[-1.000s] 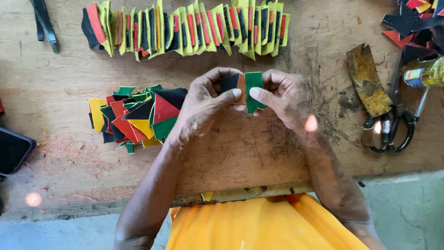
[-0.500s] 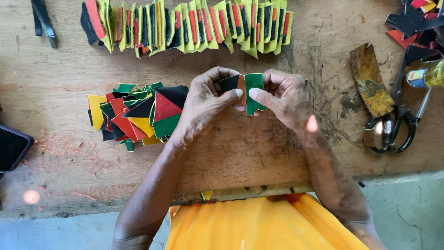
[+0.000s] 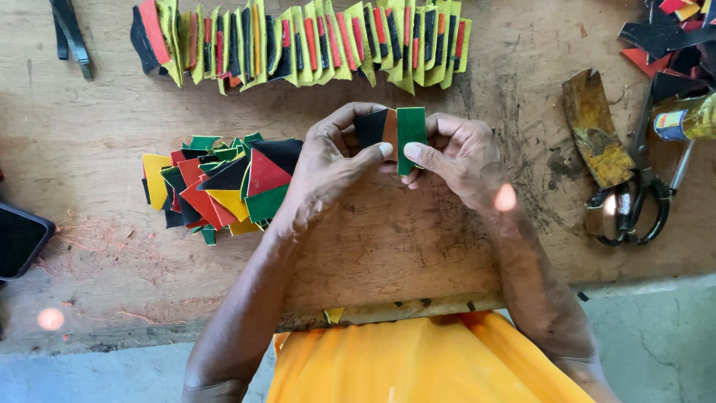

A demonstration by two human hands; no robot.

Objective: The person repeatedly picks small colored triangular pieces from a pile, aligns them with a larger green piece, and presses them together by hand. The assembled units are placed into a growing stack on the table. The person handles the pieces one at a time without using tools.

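A small stack of leather pieces [image 3: 391, 134], black, tan and green on its visible faces, is held upright between both hands above the worn wooden workboard [image 3: 447, 239]. The left hand [image 3: 328, 168] is closed on the black end, thumb pressed to the front and fingers curled over the top. The right hand [image 3: 459, 153] is clamped on the green end, its thumb tip almost meeting the left thumb. How many pieces are in the stack cannot be told.

Just left of the left hand, a loose heap of red, green, yellow and black cut pieces [image 3: 220, 186] lies on the board. Beyond both hands, a long row of folded multicoloured pieces [image 3: 306, 41] stretches across the far edge. Well to the right of the right hand, scissors [image 3: 634, 209] and a stained scraper blade [image 3: 597, 127] are seen.
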